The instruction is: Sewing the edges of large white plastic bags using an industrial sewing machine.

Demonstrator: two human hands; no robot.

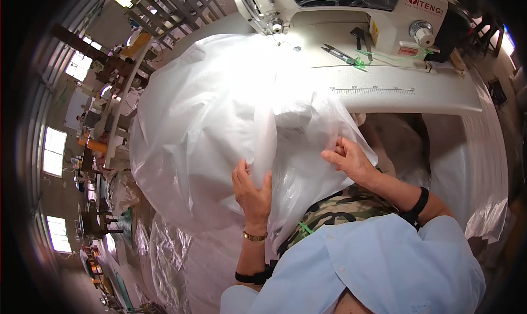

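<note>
A large, thin white sheet (192,132), somewhat translucent and creased, spreads from under the sewing machine's needle area (277,31) down to my lap. Its part below the needle is washed out by the lamp. My left hand (253,198) has a narrow upright fold of the sheet between its thumb and fingers. Farther right, my right hand (354,159) pinches the sheet near its right edge, thumb against curled fingers. Both hands are on the near side of the machine bed, well below the needle. Glare hides where the sheet meets the presser foot.
The machine head (351,6) with a lit display spans the top. Thread snips (337,54) and green thread (360,63) lie on the bed, above a printed ruler (373,90). More clear plastic sheeting (170,259) hangs at left. A slatted wooden rack (170,9) stands beyond.
</note>
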